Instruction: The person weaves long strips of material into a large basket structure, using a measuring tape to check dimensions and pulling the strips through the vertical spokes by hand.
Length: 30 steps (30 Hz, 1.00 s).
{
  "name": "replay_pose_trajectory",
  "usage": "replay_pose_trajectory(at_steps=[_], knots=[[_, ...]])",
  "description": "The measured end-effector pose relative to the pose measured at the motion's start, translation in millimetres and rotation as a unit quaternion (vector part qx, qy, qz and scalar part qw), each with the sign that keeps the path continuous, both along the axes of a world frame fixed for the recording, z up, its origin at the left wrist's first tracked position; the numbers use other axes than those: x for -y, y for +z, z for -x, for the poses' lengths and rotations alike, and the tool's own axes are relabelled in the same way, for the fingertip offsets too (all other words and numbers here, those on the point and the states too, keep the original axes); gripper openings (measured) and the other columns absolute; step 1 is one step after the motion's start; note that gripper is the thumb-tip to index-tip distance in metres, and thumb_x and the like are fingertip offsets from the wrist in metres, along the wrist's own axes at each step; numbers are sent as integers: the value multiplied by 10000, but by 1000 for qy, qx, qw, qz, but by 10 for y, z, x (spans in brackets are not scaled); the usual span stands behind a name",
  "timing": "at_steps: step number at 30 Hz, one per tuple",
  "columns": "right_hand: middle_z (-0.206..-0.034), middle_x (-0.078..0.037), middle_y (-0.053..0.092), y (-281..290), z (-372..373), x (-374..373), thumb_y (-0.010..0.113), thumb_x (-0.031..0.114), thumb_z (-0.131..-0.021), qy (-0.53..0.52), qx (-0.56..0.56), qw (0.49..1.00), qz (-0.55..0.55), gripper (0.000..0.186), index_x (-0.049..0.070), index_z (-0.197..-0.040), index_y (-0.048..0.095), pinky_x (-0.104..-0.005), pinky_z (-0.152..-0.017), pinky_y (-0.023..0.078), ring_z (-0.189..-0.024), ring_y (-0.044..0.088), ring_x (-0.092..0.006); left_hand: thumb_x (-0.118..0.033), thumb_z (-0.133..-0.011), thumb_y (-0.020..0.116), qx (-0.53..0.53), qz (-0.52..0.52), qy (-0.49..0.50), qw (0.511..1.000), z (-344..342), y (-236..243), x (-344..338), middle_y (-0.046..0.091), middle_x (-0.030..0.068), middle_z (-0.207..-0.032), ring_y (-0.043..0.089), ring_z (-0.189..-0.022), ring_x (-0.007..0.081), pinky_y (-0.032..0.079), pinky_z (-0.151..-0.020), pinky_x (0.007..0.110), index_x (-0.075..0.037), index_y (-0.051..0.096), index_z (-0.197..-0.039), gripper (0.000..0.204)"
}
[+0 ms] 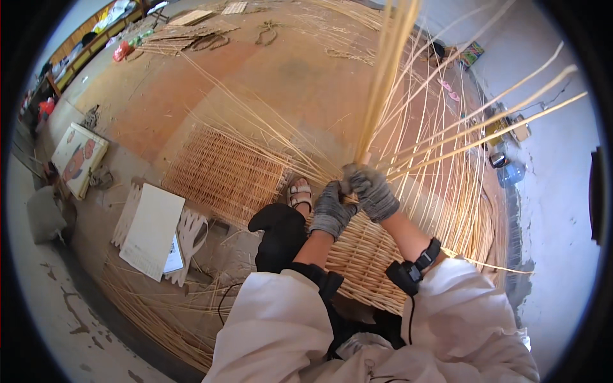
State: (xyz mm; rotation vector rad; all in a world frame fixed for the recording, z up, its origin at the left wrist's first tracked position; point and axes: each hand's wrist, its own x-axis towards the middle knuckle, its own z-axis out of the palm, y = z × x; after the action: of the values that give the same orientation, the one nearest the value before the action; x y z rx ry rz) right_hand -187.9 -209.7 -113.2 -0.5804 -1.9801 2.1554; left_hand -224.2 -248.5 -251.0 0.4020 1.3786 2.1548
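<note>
In grey knit gloves, my two hands meet at the far edge of a partly woven wicker panel (363, 255) that lies over my lap. My left hand (334, 209) is closed at the woven edge, its fingers round pale wicker rods. Just to its right and slightly farther off, my right hand (373, 193) is closed on the base of an upright bundle of wicker rods (382, 89). Long loose rods (485, 131) fan out from the edge to the far right. The exact grip of the fingertips is hidden by the gloves.
A finished-looking woven panel (220, 172) lies on the floor at left, beside my sandalled foot (299, 195). A white board (153, 230) rests near it. Loose wicker (469, 217) is heaped at right, by a clear blue bottle (511, 173) and the wall (562, 210).
</note>
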Motion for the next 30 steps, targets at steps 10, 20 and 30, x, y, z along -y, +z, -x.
replay_pose_trajectory(at_steps=[10,20,30], knots=[[-808,-134,551,-504,-794,-487,426,131,-853,-180,-196,957,-113,181,-26,-822,509,-353,-687,482,-767,550,-252,-13,-587,704,-170,222,8,960,-130,641,168,561,108,-833,532,-760,182,438,-702,279,22,510,-952,415],[-963,-108,544,-862,-1534,-2331,538,109,-782,-218,46,975,-10,165,24,-923,529,-247,-726,478,-823,548,-194,-197,-664,688,-212,416,-246,850,550,251,-1132,571,123,-875,554,-804,199,459,-679,249,-42,517,-999,407],[-848,-114,588,-854,141,-3854,475,193,-762,48,196,818,-539,197,42,-840,576,-380,-788,378,-877,536,-309,-258,-682,668,-131,576,-99,801,128,432,-1859,551,124,-730,511,-621,170,443,-568,283,84,491,-898,442]])
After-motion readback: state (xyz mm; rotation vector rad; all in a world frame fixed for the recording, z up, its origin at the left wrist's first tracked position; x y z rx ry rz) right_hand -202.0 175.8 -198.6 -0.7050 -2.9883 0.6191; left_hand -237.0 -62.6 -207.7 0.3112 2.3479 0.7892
